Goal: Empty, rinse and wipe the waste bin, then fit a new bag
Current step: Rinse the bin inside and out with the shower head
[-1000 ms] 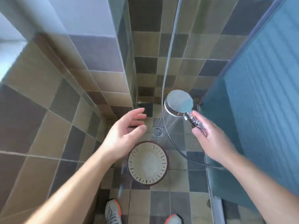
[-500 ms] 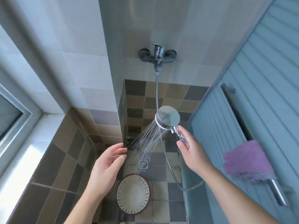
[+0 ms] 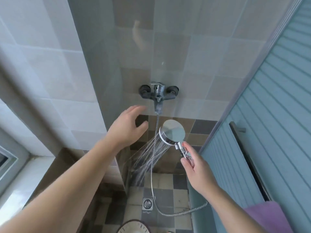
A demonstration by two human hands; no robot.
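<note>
Chrome shower head [image 3: 172, 133] spraying, held by its handle in the right hand [image 3: 197, 167], fingers [image 3: 186, 146] curled round the stem; spray angled down and left toward the tiled floor [image 3: 165, 190] by the wall, not at the bin. Waste bin [image 3: 133, 228] on the floor, only its rim visible at the bottom edge of view, well below both hands.

Change since a second ago: left hand [image 3: 128, 127] was low, just above the bin; half a second ago mid-height beside the spray; now raised and stretched toward the wall mixer tap [image 3: 158, 94], near it but not touching. View has tilted up with it, so the bin has slid almost out of frame.

Judgement: rinse step probably ending, the reach looks like a move to shut off or adjust the water. Wiping and bagging not yet done.

Left hand pose: arm extended forward, palm away, fingers spread and relaxed, holding nothing. Purple cloth [image 3: 267, 216] hangs at lower right.
</note>
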